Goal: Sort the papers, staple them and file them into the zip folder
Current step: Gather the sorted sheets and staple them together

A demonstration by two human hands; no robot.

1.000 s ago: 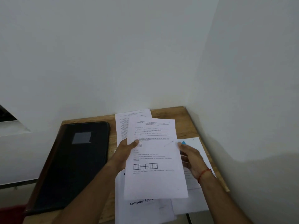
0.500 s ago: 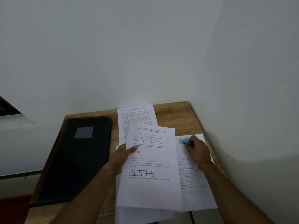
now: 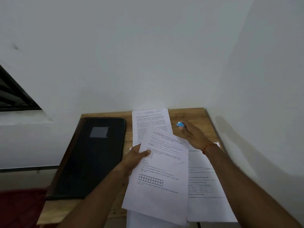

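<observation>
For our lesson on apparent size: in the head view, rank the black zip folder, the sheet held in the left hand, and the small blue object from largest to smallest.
1. Black zip folder
2. Held sheet, nearer the camera, so only slightly smaller
3. Blue object, by the right hand

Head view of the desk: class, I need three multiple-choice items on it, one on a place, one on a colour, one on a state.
1. Where does the folder lie?
A. left of the papers
B. right of the papers
C. on top of the papers

2. What colour is the small thing at the right hand?
A. red
B. blue
C. green

3. What is the left hand doing?
A. resting flat on the desk
B. holding a sheet
C. opening the folder

Answers: 1 A, the black folder lies left of every paper. 2 B, it shows light blue at the fingertips. 3 B, its thumb pinches the sheet's left edge.
</observation>
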